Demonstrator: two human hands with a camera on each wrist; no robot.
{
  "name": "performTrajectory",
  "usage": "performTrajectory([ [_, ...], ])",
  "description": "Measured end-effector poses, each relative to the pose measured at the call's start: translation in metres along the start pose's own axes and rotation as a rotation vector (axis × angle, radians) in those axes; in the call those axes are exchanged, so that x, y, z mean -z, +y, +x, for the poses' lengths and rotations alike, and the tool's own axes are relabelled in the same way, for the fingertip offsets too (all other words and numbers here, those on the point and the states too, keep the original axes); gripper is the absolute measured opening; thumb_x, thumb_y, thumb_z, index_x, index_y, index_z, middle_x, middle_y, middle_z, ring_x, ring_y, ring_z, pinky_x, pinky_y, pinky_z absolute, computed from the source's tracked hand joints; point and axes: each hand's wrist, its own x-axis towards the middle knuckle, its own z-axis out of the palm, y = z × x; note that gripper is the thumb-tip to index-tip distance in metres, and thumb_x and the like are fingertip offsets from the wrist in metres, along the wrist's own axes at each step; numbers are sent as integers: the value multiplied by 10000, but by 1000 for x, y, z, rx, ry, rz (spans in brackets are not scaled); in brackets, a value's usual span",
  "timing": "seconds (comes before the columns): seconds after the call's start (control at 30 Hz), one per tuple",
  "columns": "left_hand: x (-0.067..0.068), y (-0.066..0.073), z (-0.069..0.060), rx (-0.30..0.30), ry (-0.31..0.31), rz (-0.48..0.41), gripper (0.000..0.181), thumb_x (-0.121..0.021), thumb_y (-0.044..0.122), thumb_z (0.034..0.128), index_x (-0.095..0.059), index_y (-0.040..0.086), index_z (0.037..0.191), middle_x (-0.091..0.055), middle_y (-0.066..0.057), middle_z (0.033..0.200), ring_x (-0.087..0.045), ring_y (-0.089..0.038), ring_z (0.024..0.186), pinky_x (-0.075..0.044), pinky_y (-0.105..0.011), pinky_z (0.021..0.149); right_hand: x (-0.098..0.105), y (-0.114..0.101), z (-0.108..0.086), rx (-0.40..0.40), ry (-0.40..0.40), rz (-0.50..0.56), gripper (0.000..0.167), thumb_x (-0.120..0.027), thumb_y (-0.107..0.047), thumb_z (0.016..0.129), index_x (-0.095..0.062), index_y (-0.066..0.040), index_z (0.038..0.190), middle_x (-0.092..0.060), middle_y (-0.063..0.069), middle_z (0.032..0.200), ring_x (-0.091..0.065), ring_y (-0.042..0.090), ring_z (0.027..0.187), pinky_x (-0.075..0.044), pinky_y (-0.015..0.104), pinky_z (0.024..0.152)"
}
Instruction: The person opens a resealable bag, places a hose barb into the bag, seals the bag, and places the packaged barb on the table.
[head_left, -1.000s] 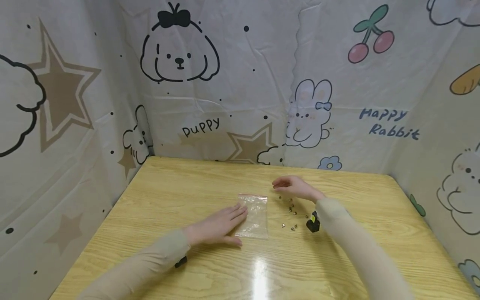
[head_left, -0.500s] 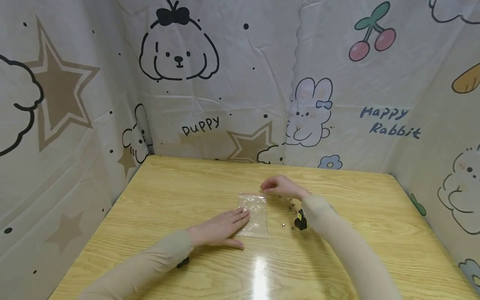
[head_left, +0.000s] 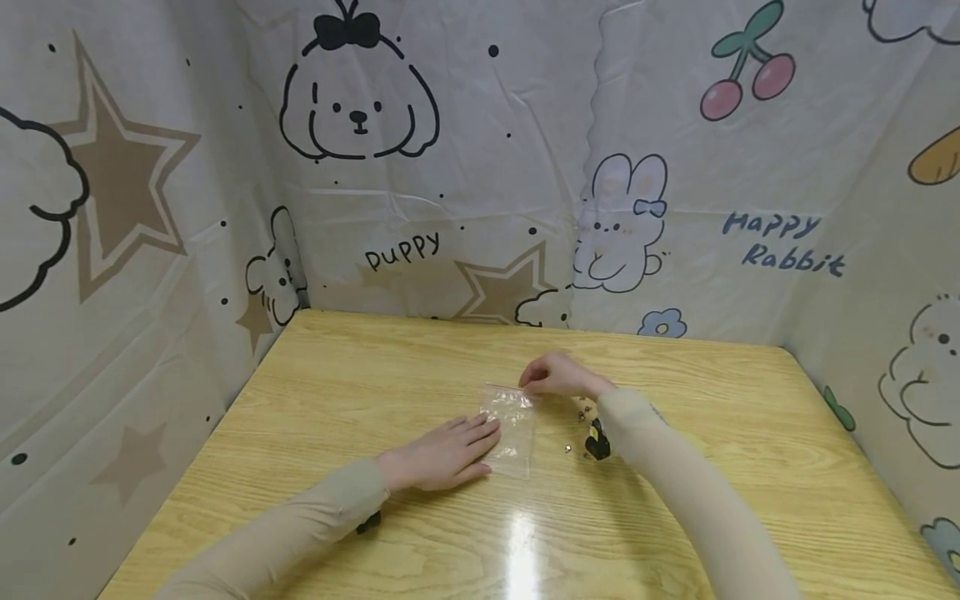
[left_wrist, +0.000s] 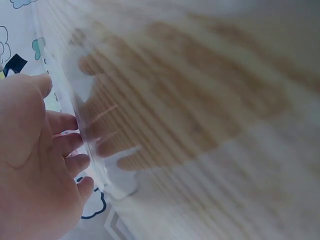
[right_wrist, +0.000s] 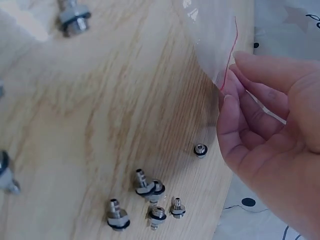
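A clear zip bag (head_left: 513,437) with a red line along its top lies on the table in the head view. My left hand (head_left: 446,454) rests on its left side with fingers straight; the left wrist view shows this hand (left_wrist: 40,155) low against the tabletop. At the bag's top right corner, my right hand (head_left: 558,375) pinches the edge. In the right wrist view, thumb and fingers of this hand (right_wrist: 270,105) meet at the red-lined corner of the bag (right_wrist: 212,45), which is raised off the wood. Small metal barbed fittings (right_wrist: 117,215) with black rings lie scattered beside it.
The light wood table (head_left: 360,367) carries everything. Several fittings (head_left: 567,448) lie right of the bag, some hidden under the right wrist and its black wrist camera (head_left: 597,440). A printed cloth (head_left: 480,167) hangs around the back and sides.
My right hand has moved left from above the fittings to the bag's top right corner and taken hold of it. The bag has turned slightly. My left hand stays on it, thumb drawn in.
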Motion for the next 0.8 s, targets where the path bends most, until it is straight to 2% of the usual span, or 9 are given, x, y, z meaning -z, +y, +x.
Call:
performTrajectory([
  [0.27, 2, 1, 0, 24, -7, 23, 603, -310, 450, 1075, -267, 106, 1568, -228, -76, 1655, -208, -274, 1542, -208, -490, 1267, -2, -2, -2, -6, -9, -34, 145, -659, -160, 944, -737, -65, 1022, -747, 65, 960, -600, 66, 789, -517, 208, 729],
  [0.37, 2, 0, 0, 30, 11, 32, 602, -330, 447, 1071, -290, 99, 1560, -258, -83, 1645, -233, -288, 1533, -216, -493, 1264, -3, -1, -4, 5, -10, -29, 135, -659, -158, 943, -736, -63, 998, -743, 62, 932, -589, 66, 767, -513, 203, 706],
  [0.57, 1, -3, -1, 30, 47, 53, 583, -366, 425, 1067, -302, 122, 1561, -288, -112, 1632, -263, -330, 1518, -256, -511, 1245, -2, 0, -9, 22, -24, -50, 121, -674, -146, 926, -730, -47, 969, -741, 66, 915, -613, 66, 796, -534, 197, 761],
  [0.8, 3, -2, -3, 5, 44, 58, 539, -367, 413, 1068, -342, 175, 1551, -286, -133, 1630, -266, -347, 1515, -262, -548, 1232, -4, -6, -10, -36, -44, -16, 169, -638, -208, 961, -713, -60, 993, -699, 40, 832, -559, 84, 692, -489, 193, 647],
])
